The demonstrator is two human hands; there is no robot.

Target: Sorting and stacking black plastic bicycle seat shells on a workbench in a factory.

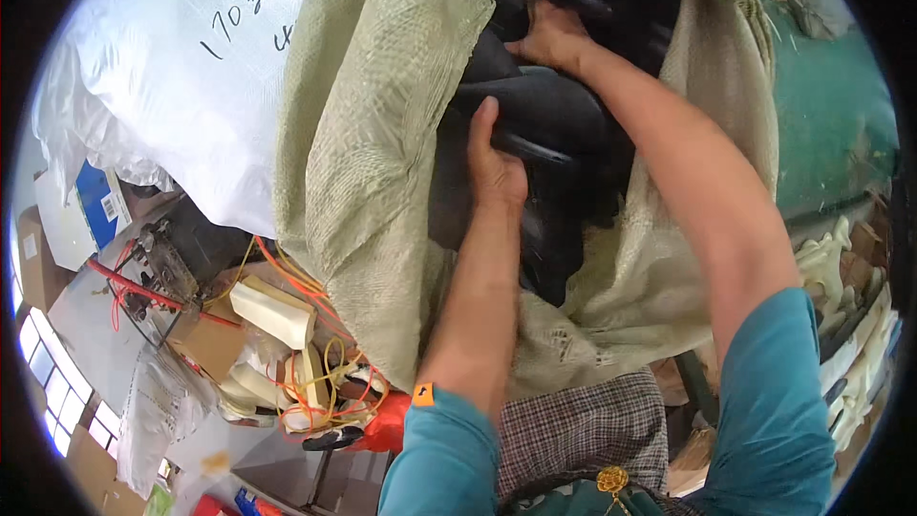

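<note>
A woven beige-green sack stands in front of me with its mouth rolled wide. Smooth, glossy black moulded pieces are heaped inside; their exact kind I cannot make out. My left hand grips the near side of the heap, its thumb up against a black piece and its other fingers hidden. Deeper in the sack, my right hand is closed on another black piece, with the fingertips partly hidden among the pieces.
A big white sack with handwriting leans at the left. Below it lie cream-coloured blocks tangled with orange and yellow cords, beside a cardboard box. At right are a green sack and pale moulded pieces.
</note>
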